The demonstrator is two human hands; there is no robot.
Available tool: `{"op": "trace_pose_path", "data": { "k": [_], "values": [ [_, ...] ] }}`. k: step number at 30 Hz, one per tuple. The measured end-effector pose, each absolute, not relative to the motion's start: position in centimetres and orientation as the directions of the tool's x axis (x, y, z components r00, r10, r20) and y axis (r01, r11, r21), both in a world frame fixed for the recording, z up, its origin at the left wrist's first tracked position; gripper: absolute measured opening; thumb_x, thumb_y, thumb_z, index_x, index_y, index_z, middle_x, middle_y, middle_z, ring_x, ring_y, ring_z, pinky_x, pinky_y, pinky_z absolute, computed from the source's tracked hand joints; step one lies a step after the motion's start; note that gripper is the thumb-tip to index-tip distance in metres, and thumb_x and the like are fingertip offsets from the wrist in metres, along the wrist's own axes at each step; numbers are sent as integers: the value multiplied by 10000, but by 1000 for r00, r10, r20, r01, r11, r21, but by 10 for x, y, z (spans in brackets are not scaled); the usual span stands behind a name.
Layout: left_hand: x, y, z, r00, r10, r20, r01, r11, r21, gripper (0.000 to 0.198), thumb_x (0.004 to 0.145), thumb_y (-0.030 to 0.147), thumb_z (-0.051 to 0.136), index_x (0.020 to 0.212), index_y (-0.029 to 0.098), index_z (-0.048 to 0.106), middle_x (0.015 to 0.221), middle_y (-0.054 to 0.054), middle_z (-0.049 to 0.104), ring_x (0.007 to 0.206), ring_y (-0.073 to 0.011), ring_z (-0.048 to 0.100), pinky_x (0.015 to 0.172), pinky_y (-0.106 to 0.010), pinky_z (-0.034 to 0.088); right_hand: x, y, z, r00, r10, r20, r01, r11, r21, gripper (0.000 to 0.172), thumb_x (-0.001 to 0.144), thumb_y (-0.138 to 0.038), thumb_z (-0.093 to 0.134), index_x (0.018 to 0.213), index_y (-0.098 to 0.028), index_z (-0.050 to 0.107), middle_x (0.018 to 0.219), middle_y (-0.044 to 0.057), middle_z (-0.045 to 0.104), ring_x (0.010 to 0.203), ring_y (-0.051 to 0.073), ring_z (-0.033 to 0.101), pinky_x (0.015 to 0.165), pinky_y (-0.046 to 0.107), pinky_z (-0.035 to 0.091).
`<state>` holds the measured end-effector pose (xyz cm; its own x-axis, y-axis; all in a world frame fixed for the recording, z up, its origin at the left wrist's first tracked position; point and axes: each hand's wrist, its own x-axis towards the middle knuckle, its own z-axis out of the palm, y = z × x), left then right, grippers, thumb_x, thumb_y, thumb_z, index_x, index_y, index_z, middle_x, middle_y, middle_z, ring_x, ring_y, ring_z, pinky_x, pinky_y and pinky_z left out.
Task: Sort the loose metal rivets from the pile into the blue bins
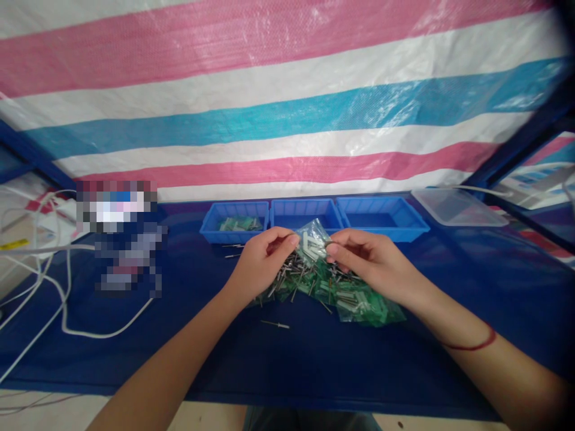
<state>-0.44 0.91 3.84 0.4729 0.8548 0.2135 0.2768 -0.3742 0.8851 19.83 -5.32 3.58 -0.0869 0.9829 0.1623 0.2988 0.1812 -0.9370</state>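
Note:
Between my two hands is a small clear plastic bag [311,240] with white pieces inside. My left hand [265,254] pinches its left edge, and my right hand [371,257] pinches the right edge, thumb against fingers. Just beneath the bag lies a heap of loose rivets [291,272], thin metal pins with pale heads. Filled plastic bags with green and white contents [366,304] spread along the front of the heap, partly under my right hand. One single rivet [275,324] lies apart, nearer to me.
Three blue bins stand in a row behind the heap; the left bin [206,227] holds green-and-white bags. A translucent lid [462,209] lies at the back right. White cables [67,299] trail over the blue table [314,365] at left, near a blurred-out patch. Striped sheeting [269,78] hangs behind.

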Motion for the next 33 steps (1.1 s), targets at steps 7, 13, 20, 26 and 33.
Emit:
{"op": "trace_pose_path", "data": {
  "k": [7, 13, 20, 26, 33],
  "values": [
    [-4, 7, 38, 482, 854, 198, 246, -348, 905, 230, 884, 380, 559, 867, 174, 662, 778, 2, 639, 701, -124, 565, 655, -232, 425, 195, -53, 34, 1, 976, 218, 338, 205, -919, 311, 857, -487, 568, 725, -206, 586, 628, -2, 555, 540, 112, 468, 496, 248, 391],
    [-4, 9, 37, 465, 860, 208, 235, -346, 908, 249, 876, 394, 558, 859, 171, 669, 782, -5, 655, 684, -128, 569, 630, -229, 431, 196, -52, 36, -9, 996, 87, 190, 87, -978, 312, 797, -509, 638, 808, -197, 626, 677, 17, 634, 532, 104, 525, 462, 226, 422],
    [-3, 6, 38, 496, 857, 139, 183, -260, 948, 247, 887, 375, 544, 962, 163, 646, 624, 23, 600, 506, -81, 486, 515, -204, 390, 197, -52, 33, 56, 989, 134, 145, 125, -982, 248, 755, -442, 711, 803, -203, 661, 611, -10, 613, 493, 82, 525, 427, 196, 417],
    [-1, 4, 39, 495, 860, 122, 66, -177, 982, 274, 857, 288, 567, 1088, 160, 639, 773, -21, 678, 558, -81, 556, 560, -209, 449, 197, -50, 31, 93, 989, 117, 75, 110, -991, 264, 761, -435, 706, 901, -212, 691, 679, 14, 670, 499, 100, 553, 368, 203, 385],
    [-1, 4, 40, 477, 861, 174, 134, -267, 954, 246, 881, 341, 550, 969, 153, 683, 776, -30, 680, 636, -108, 611, 617, -218, 481, 194, -52, 38, 103, 980, 170, 111, 159, -981, 239, 791, -407, 681, 928, -216, 723, 690, 19, 687, 532, 109, 590, 475, 238, 501]
  ]
}}
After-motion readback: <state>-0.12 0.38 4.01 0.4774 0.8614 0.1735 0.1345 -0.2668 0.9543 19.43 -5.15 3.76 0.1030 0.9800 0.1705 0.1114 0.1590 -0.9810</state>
